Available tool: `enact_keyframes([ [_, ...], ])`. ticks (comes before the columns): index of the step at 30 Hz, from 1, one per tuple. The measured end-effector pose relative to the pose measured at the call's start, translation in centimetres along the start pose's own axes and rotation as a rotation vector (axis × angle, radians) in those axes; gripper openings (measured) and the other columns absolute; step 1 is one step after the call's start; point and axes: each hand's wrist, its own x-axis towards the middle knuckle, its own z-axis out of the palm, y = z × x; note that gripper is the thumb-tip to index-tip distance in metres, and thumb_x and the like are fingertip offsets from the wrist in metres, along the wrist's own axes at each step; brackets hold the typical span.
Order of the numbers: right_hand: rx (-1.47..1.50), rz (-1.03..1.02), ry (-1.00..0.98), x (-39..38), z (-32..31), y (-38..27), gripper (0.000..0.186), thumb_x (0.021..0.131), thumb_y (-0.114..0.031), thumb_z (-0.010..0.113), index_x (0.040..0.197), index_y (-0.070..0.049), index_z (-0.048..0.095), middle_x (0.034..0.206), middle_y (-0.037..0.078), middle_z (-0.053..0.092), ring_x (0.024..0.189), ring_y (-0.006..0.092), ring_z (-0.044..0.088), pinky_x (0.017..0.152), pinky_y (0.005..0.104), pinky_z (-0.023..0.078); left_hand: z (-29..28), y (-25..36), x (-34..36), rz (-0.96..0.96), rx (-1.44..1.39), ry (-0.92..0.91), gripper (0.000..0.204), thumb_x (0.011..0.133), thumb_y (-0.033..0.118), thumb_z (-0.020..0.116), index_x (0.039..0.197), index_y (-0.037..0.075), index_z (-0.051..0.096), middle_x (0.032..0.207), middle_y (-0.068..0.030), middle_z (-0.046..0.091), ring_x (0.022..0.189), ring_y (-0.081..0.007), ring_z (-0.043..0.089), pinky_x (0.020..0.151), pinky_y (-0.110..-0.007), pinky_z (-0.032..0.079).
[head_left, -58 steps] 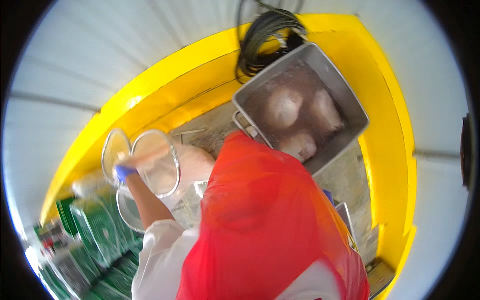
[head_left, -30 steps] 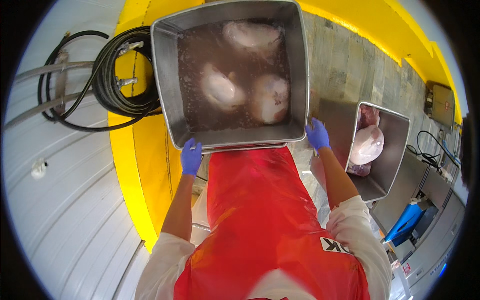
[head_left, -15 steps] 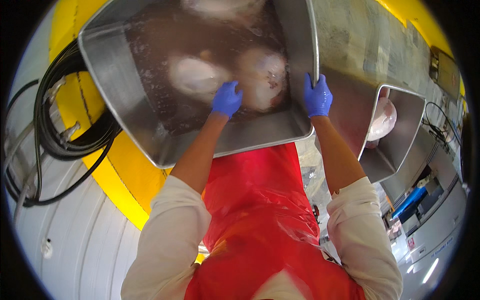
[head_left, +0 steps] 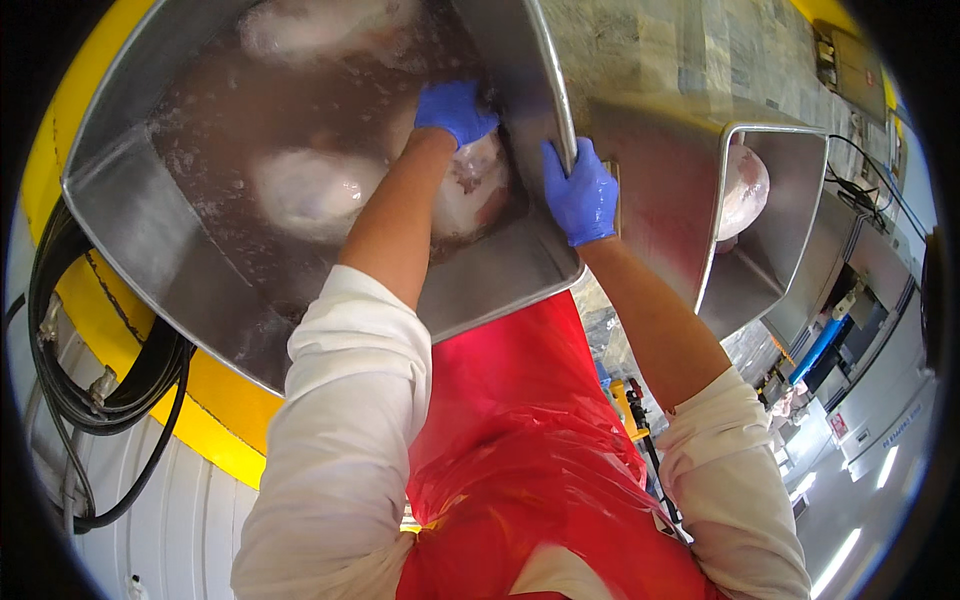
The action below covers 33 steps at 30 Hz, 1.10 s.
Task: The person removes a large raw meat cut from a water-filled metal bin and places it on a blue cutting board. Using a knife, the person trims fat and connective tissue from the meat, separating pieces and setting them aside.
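Plainly, the pale meat lump [head_left: 478, 190] sits in murky water inside the steel tub [head_left: 150, 250]; it looks soft, slippery, heavy; left hand [head_left: 455, 108] cups it, fingers curled; right hand [head_left: 582, 195] clamps the rim; best scooped from beneath.

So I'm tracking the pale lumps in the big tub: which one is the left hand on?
The rightmost lump, under the left hand, near the rim gripped by the right hand.
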Motion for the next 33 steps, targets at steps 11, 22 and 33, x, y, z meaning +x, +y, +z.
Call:
enact_keyframes([
  [11, 0.095, -0.05, 0.044, -0.1, -0.1, -0.2, 0.034, 0.097, -0.039, 0.075, 0.098, -0.007, 0.064, 0.082, 0.022, 0.072, 0.075, 0.044, 0.071, 0.067, 0.0517, 0.057, -4.1, -5.1, -11.7, 0.024, 0.37, 0.028, 0.071, 0.084, 0.051, 0.079, 0.147, 0.022, 0.059, 0.119, -0.0191, 0.071, 0.112, -0.0401, 0.065, 0.098, -0.055, 0.05],
  [22, 0.092, -0.008, 0.01, 0.0, -0.3, -0.5, 0.035, 0.098, -0.041, 0.072, 0.102, -0.007, 0.064, 0.084, 0.025, 0.072, 0.079, 0.0461, 0.071, 0.068, 0.0532, 0.057, 2.2, -8.3, -20.6, -0.317, 0.144, 0.316, 0.044, 0.087, 0.037, 0.079, 0.112, 0.006, 0.061, 0.104, -0.0203, 0.07, 0.103, -0.0391, 0.066, 0.088, -0.052, 0.05],
  [33, 0.019, -0.001, 0.01, 0.2, 0.3, 0.0, 0.036, 0.097, -0.042, 0.073, 0.102, -0.007, 0.065, 0.083, 0.024, 0.073, 0.077, 0.0455, 0.072, 0.067, 0.0535, 0.057, 5.2, -10.9, -15.8, -0.107, 0.379, 0.191, 0.013, 0.092, 0.017, 0.061, 0.096, 0.009, 0.071, 0.093, -0.0172, 0.071, 0.087, -0.037, 0.072, 0.078, -0.054, 0.056],
])
